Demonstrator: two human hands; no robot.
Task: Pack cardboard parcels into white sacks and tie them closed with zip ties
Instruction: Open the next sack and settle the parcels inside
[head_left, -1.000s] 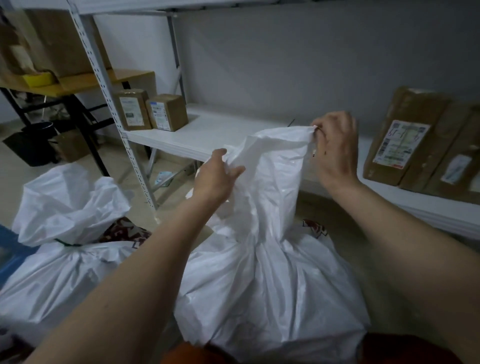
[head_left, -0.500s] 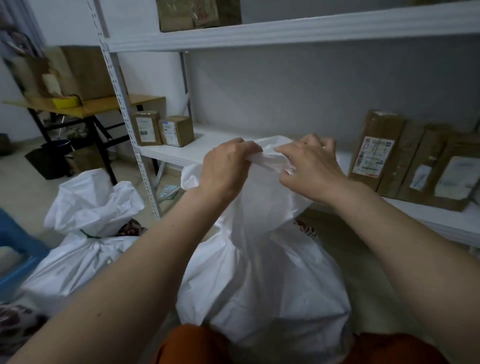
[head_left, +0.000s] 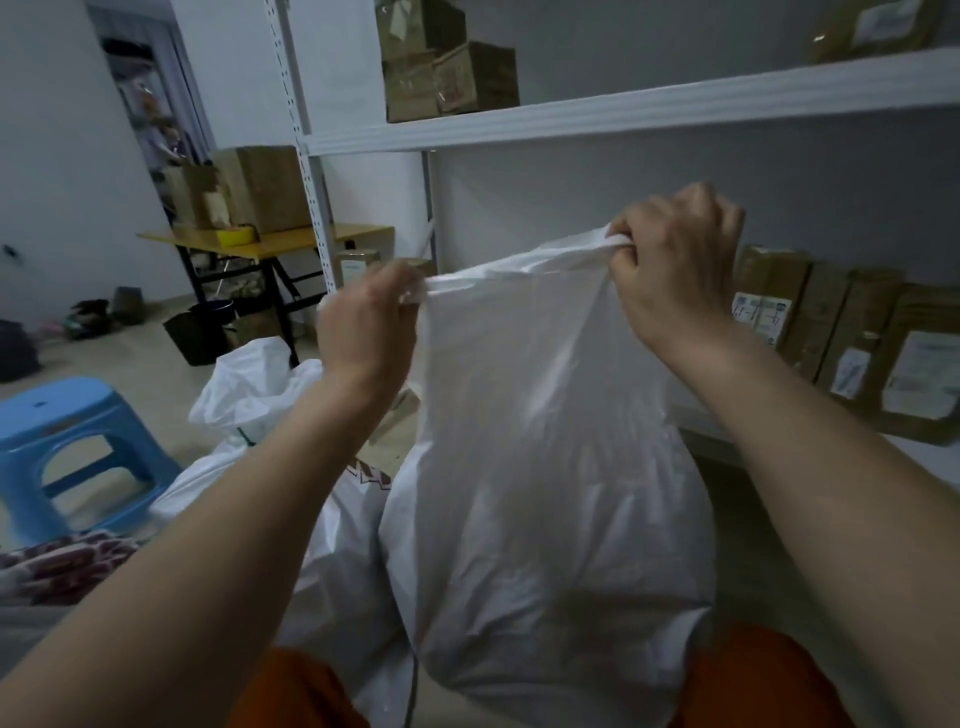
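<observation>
A full white sack (head_left: 550, 488) hangs in front of me between my knees, its top edge stretched taut. My left hand (head_left: 366, 325) grips the left end of that edge. My right hand (head_left: 675, 270) grips the right end, held higher. Whatever is inside the sack is hidden. Behind my left forearm lies a second white sack (head_left: 254, 374), tied at the neck with a dark zip tie (head_left: 244, 435). Cardboard parcels (head_left: 852, 338) with labels lean on the lower shelf at the right.
A white metal shelf rack (head_left: 623, 106) stands ahead with more boxes (head_left: 447, 67) on its upper board. A blue plastic stool (head_left: 67, 447) is at the left. A yellow table (head_left: 270, 241) with boxes stands behind it. A patterned cloth (head_left: 62, 564) lies on the floor.
Both hands have moved apart along the sack's top edge and lifted it, pulling the mouth taut. The camera has tilted upward, bringing the upper shelf into view.
</observation>
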